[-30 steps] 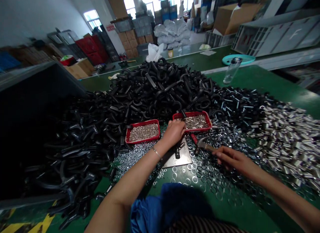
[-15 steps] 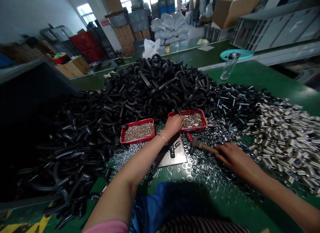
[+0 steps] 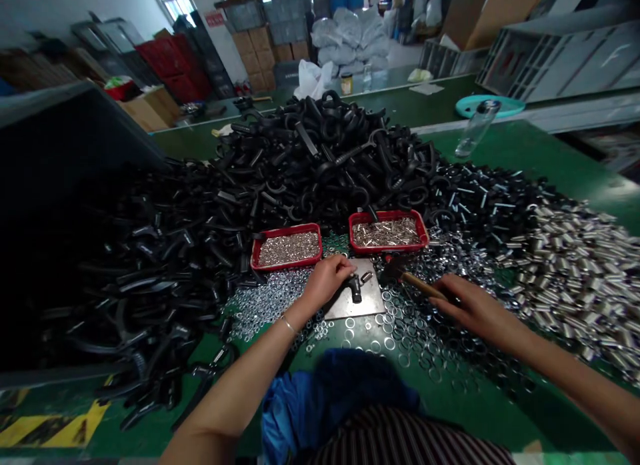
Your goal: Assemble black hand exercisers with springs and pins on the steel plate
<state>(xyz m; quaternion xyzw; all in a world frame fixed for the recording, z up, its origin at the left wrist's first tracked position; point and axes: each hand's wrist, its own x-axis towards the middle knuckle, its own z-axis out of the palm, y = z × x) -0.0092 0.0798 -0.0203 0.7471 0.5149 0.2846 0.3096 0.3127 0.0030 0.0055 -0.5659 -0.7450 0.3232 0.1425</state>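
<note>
My right hand [image 3: 457, 300] is wrapped round the wooden handle of a hammer [image 3: 421, 284], its dark head low beside a metal plate [image 3: 350, 308]. Over the plate's left side my left hand [image 3: 327, 280] is closed in a pinch; what its fingertips hold is too small to make out. Just under those fingertips a short black fitting [image 3: 356, 290] rests on the plate. Beside it lies a small silver cylinder [image 3: 367, 276]. Behind the plate stand a red tray of small metal pieces [image 3: 286, 264] and another red tray holding thin metal pins [image 3: 390, 248].
A big heap of black handle-like parts [image 3: 320, 165] fills the back and left. Silver cylinders [image 3: 580, 278] are piled at right. Loose rings [image 3: 405, 358] spread in front, nuts [image 3: 270, 298] at left. A clear bottle [image 3: 473, 135] stands at the back right.
My left hand has come from the right-hand red tray back toward me, to the black fitting on the plate. The hammer stays in my right hand; the view has shifted slightly.
</note>
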